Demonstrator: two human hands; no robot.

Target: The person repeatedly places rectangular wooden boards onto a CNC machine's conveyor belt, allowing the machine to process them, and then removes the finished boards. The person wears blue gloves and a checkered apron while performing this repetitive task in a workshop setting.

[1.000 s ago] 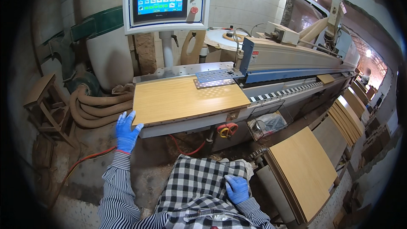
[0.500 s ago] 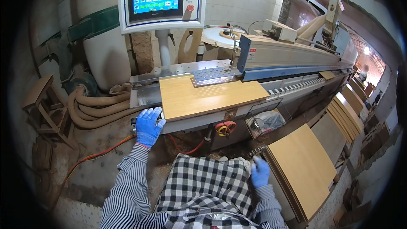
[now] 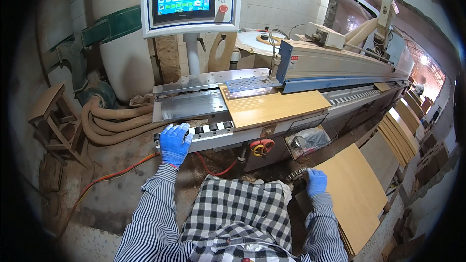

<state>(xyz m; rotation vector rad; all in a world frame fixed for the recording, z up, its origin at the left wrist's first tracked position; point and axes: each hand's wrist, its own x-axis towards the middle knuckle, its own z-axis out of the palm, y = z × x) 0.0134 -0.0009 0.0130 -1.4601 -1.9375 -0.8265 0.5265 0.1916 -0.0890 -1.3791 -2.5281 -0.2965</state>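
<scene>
My left hand (image 3: 174, 143), in a blue glove, rests on the near end of the black-and-white roller strip (image 3: 211, 128) at the machine's front edge, fingers apart. Right of it a light wood-grain board (image 3: 276, 111) lies on the machine's bed, its back part under a perforated blue plate (image 3: 245, 82). Bare metal bed (image 3: 187, 106) shows left of the board. My right hand (image 3: 316, 182), also gloved in blue, has its fingers curled on the near-left corner of a stack of similar boards (image 3: 354, 194) beside me at the right.
A control panel (image 3: 184, 0) stands above the machine. Hoses (image 3: 97, 126), a wooden stand (image 3: 48, 116) and a red cable (image 3: 121, 167) are at the left. More stacked boards (image 3: 398, 136) line the right; a wire basket (image 3: 306, 143) hangs below the machine. A distant person (image 3: 419, 87) appears at the right.
The board on the machine has slid right, uncovering the bed and rollers at left. My left hand has moved slightly right; my right hand has risen from my lap to the stack's edge.
</scene>
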